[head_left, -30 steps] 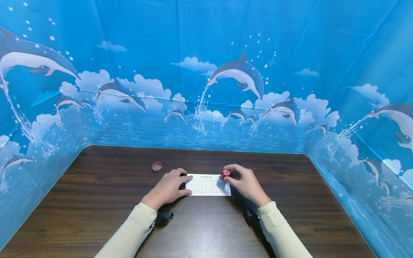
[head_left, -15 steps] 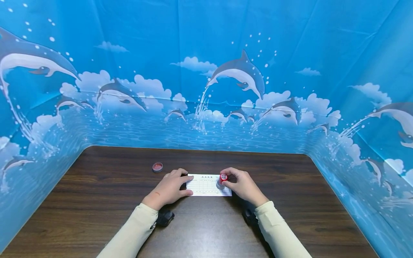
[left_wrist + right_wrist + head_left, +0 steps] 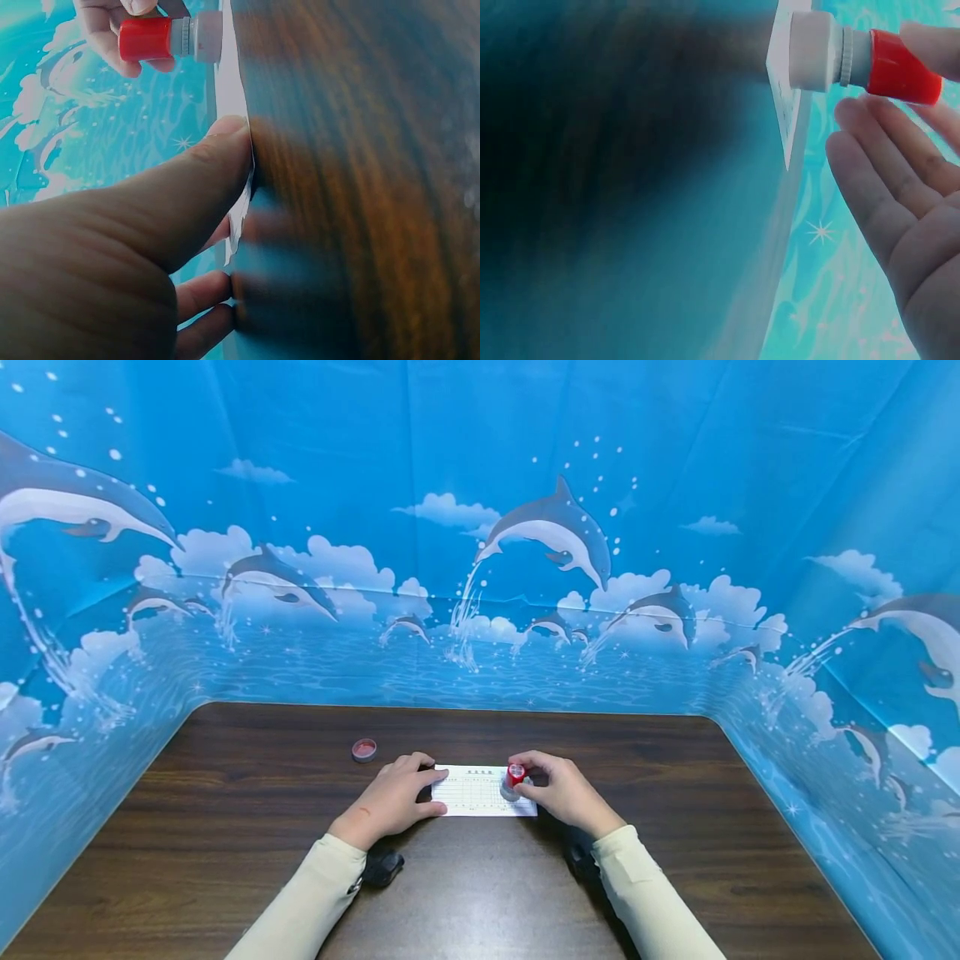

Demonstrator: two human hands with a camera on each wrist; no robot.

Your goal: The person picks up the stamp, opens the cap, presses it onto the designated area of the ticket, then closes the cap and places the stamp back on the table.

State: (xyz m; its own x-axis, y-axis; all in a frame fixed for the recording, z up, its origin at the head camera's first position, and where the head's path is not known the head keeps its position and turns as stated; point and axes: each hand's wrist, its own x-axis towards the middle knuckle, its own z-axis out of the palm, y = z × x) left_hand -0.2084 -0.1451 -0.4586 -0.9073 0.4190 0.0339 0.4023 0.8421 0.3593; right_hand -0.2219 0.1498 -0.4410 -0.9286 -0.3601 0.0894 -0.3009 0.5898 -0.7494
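A white printed form [image 3: 476, 793] with a grid and a heading lies on the wooden table. Its left end is under my left hand [image 3: 397, 797], whose thumb and index finger press it flat with the fingers extended. In the left wrist view the thumb [image 3: 217, 157] rests on the paper's near edge. My right hand [image 3: 566, 789] pinches the red top of a stamp [image 3: 515, 774] between thumb and fingers. Upright on the right part of the form, the stamp shows its pale round base [image 3: 810, 52] against the paper in the right wrist view.
A small round cap [image 3: 364, 749], reddish inside, sits on the table beyond my left hand. The brown table [image 3: 225, 827] is bordered at the back and sides by a blue dolphin-print curtain [image 3: 337, 660].
My right hand has moved the stamp slightly left and toward me over the form. The left hand stays on the paper's left end.
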